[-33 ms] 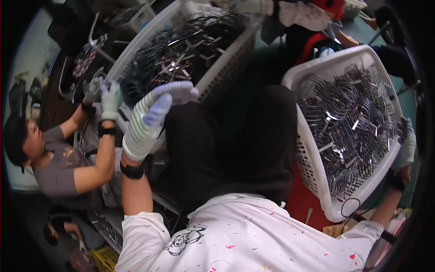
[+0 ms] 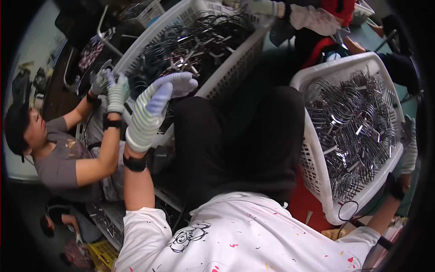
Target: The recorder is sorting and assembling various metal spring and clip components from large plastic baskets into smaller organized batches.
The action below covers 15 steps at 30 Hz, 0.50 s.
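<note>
Left hand (image 2: pixel 152 111), in a striped knit glove, is raised with fingers held together and extended, gripping nothing, its tips at the rim of the white slatted plastic basket of dark wire parts (image 2: pixel 226 68). Right hand (image 2: pixel 409 145), gloved, presses against the outer wall of the second white plastic basket of silvery wire coils (image 2: pixel 317 158); its grip cannot be told. Recommendation: steady each basket by the rim and keep gloved fingers off the tangled wire ends.

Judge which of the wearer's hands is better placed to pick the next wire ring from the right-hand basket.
Probably the right hand: gloved, it rests at the outer rim of the white basket of wire rings. The left hand is raised beside the other basket.
</note>
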{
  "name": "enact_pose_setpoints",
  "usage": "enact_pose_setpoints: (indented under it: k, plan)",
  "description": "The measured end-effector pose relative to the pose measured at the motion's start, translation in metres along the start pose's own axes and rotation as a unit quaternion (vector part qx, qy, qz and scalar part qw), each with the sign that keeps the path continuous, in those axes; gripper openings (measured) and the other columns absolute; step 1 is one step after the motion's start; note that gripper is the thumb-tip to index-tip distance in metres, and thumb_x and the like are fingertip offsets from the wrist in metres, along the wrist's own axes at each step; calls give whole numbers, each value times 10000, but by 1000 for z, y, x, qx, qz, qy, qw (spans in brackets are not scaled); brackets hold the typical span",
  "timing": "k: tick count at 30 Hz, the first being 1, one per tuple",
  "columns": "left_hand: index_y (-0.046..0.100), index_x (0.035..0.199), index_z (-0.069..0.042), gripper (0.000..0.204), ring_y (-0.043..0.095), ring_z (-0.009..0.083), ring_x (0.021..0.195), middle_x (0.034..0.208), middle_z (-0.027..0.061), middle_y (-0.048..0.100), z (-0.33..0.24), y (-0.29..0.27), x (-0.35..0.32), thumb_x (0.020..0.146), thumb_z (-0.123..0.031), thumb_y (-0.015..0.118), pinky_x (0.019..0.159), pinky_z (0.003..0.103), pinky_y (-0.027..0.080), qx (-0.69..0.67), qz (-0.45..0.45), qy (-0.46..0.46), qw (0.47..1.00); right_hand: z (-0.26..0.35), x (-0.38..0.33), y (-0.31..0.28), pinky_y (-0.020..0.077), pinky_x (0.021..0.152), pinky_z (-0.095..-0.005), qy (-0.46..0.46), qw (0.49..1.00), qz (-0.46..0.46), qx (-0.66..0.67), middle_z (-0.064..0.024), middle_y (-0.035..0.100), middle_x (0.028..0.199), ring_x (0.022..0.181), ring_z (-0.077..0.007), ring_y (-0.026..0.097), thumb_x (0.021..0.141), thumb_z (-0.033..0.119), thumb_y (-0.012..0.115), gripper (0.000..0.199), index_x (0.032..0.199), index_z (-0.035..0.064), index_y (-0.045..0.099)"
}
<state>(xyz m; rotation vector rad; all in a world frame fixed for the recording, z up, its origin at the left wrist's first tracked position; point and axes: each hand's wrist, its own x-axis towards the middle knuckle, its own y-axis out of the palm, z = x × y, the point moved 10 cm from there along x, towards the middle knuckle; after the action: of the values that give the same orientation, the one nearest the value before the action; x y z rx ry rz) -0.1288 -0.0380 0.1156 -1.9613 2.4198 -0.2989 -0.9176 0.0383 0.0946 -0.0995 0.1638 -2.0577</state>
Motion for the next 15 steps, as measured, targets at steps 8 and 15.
enact_pose_setpoints:
  k: [8, 15]
  plan:
    - [685, 1236, -54, 323, 687, 255, 1086, 1159, 129, 724, 139, -126, -45, 1031, -286, 591, 958, 357, 524, 346, -49, -124, 929, 154, -101, 386, 444, 865, -241, -224, 959, 155, 75, -34, 609, 1294, 1045, -84, 567, 1013, 513, 530, 690, 1476, 2, 490]
    - [710, 1173, -70, 361, 659, 369, 1103, 1144, 180, 718, 138, -104, -13, 1007, -345, 547, 953, 441, 517, 431, 52, -106, 894, 102, -108, 736, 517, 830, -265, -100, 836, 520, -143, -41, 715, 1156, 1008, -133, 662, 1018, 371, 594, 454, 1348, 62, 638]
